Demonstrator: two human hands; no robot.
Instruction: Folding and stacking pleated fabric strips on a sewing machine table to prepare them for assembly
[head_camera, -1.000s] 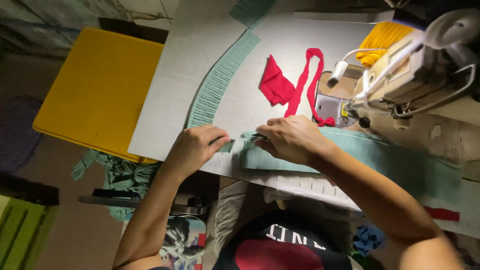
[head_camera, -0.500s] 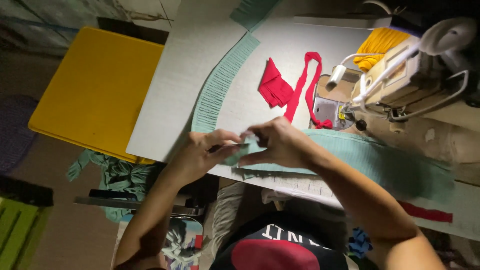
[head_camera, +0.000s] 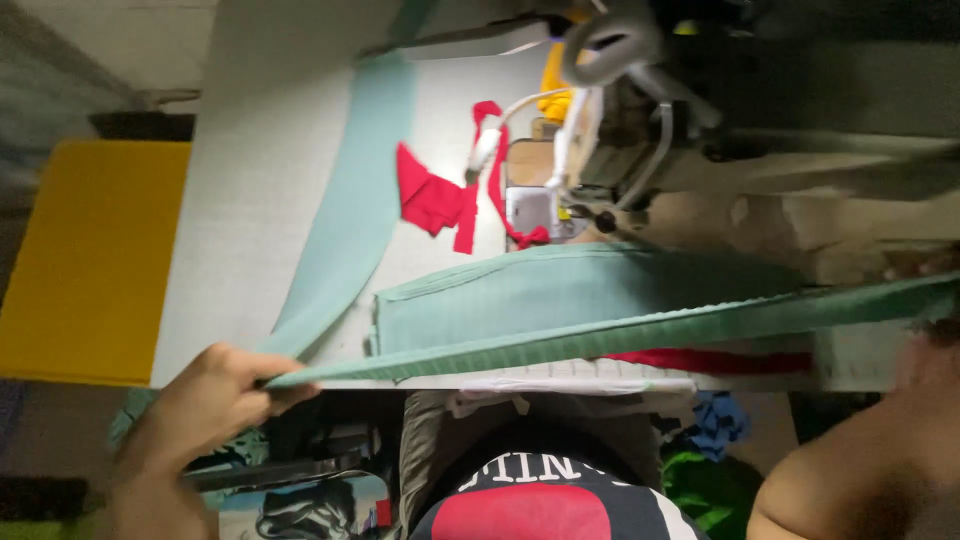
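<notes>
Ribbing, a long green strip (head_camera: 600, 338), stretches taut across the front of the sewing table (head_camera: 260, 150), its near end pinched in the closed left hand (head_camera: 215, 395). The right hand (head_camera: 935, 350) is blurred at the frame edge; its grip cannot be told. Red fabric scraps (head_camera: 435, 200) lie beside the sewing machine (head_camera: 610, 110). A yellow rectangular bin (head_camera: 85, 260) stands left of the table.

3 teal ribbed strips (head_camera: 600, 335), 1 red scrap (head_camera: 435, 195), 1 sewing machine (head_camera: 620, 110), 1 yellow board (head_camera: 80, 260).

Ribbed cloth strip (head_camera: 600, 340) — matt, green.
</notes>
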